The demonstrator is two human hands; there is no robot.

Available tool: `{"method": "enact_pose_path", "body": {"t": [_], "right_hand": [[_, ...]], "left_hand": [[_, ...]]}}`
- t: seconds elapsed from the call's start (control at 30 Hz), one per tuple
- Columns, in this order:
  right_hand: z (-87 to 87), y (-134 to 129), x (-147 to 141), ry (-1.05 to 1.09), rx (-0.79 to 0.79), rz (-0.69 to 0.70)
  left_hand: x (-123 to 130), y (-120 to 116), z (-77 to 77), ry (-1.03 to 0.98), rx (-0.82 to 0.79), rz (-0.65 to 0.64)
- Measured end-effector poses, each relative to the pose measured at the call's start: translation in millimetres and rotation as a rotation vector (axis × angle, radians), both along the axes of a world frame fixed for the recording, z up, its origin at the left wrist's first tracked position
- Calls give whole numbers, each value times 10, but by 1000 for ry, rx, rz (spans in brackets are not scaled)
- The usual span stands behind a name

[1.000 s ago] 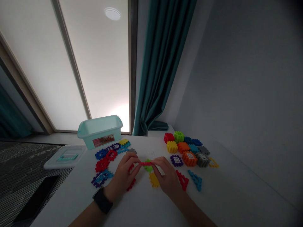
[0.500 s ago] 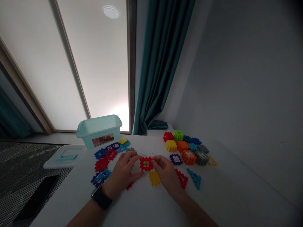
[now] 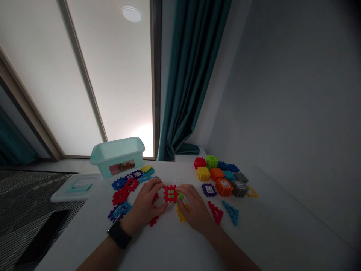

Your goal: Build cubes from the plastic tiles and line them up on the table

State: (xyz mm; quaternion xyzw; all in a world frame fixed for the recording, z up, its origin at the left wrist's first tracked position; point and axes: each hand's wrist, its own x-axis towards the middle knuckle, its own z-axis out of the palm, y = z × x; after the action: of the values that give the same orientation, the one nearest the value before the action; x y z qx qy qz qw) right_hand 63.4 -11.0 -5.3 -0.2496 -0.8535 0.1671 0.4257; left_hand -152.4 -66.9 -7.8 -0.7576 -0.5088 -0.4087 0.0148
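Between my hands is a red square window piece with notched edges. My left hand grips its left side between fingers and thumb. The fingers of my right hand are at its right edge, where a green piece shows partly behind it. Under my right hand lies a yellow piece, partly covered. Red pieces lie beside my left hand, partly hidden by it.
A mint-green bin stands at the back left, its lid beside it. Blue, purple and red pieces lie left. Stacked coloured pieces stand right, with red and blue triangles nearer.
The red window piece has shifted slightly left. The green seen through its window now also shows past its right edge. My right hand has moved left, covering more of the yellow piece.
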Motion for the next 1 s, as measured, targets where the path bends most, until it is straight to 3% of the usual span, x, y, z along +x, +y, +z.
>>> {"method": "enact_pose_path", "body": {"t": [0.2,0.63,0.9,1.0], "right_hand": [[7,30,46,-97,180,31],[-26,64,35,-82,236,25],[-37,63,63,-58,285,15],[-29,51,61,-17,229,12]], "left_hand": [[-21,17,10,-40,-9,-13],[-11,-10,29,-74,-16,-19],[31,-34,107,-215,-217,-85],[37,-35,132,-266,-299,-122]]}}
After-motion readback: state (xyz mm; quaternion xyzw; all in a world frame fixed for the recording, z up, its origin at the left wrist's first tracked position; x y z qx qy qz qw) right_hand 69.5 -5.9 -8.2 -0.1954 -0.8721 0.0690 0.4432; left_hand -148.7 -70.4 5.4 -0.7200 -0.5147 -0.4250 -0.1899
